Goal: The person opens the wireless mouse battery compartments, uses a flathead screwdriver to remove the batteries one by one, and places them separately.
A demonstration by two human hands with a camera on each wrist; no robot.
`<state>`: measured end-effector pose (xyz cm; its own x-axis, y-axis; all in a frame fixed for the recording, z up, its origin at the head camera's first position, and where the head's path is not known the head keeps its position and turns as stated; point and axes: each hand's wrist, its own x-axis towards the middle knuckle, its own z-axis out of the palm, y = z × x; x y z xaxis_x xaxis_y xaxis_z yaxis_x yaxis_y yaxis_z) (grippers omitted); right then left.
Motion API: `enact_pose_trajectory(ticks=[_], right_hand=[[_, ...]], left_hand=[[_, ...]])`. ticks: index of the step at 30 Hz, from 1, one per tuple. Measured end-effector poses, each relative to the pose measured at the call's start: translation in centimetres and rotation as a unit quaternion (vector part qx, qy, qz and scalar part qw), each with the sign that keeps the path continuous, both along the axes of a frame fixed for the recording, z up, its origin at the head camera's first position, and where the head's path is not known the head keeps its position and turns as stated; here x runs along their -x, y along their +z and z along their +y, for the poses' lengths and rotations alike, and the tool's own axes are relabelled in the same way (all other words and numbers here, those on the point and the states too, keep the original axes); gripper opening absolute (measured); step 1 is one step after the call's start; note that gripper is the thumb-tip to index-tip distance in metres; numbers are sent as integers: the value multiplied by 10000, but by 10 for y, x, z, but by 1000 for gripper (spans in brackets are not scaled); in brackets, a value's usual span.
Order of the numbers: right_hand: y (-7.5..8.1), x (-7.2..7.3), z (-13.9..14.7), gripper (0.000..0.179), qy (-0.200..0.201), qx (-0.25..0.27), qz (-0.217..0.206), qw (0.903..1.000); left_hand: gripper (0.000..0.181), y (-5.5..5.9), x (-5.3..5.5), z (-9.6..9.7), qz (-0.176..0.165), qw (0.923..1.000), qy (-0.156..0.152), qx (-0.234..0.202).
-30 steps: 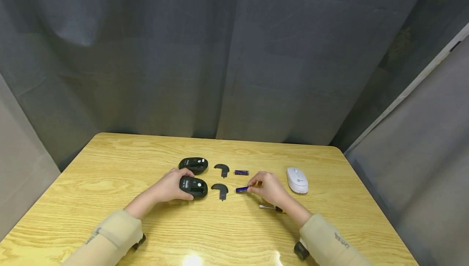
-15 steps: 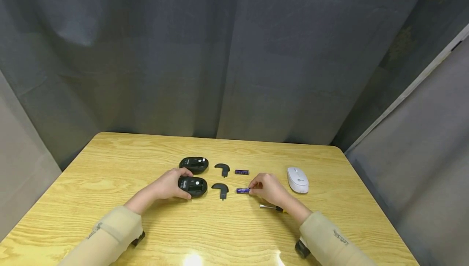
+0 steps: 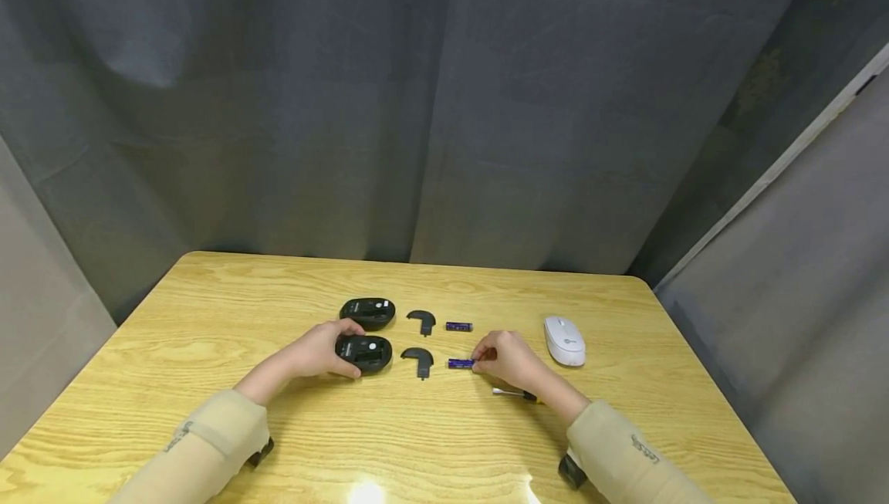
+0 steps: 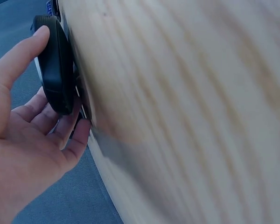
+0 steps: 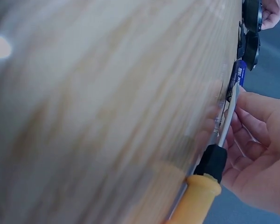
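My left hand grips the nearer black mouse, which lies underside up on the wooden table. In the left wrist view the thumb and fingers curl round the mouse's edge. My right hand pinches one end of a blue battery that lies on or just above the table. The right wrist view shows the battery at my fingertips. A curved black battery cover lies between the mouse and the battery.
A second upturned black mouse, another black cover and a second blue battery form a row behind. A white mouse sits to the right. A yellow-handled screwdriver lies under my right wrist. Grey curtains surround the table.
My left hand has slid the near mouse slightly left. My right hand has brought the battery a little nearer to me and lower.
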<state>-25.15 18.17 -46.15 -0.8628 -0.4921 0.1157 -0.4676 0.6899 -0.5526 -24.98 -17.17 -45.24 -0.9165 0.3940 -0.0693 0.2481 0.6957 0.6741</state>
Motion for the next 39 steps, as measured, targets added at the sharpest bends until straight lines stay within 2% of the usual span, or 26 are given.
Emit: enact_pose_trajectory(ticks=[5, 11, 21, 28, 33, 39], right_hand=[[0, 0, 0, 7, 19, 26, 25, 10000], [-1, -1, 1, 8, 58, 54, 16, 10000], [3, -1, 5, 14, 10, 169, -178, 9997], [18, -7, 13, 20, -126, 302, -396, 9987], [34, -13, 21, 22, -186, 365, -439, 9982], [53, -20, 33, 19, -401, 251, 60, 9989]], left_hand=[[66, 0, -1, 0, -63, 9999, 63, -85], [71, 2, -4, 0, 72, 9997, -14, -211], [73, 18, -17, 5, 390, 9991, -32, -159], [76, 34, -27, 12, 465, 9987, -92, -161], [77, 45, -32, 18, 682, 9971, -278, -189], [80, 57, -41, 29, 768, 9955, -402, -373]])
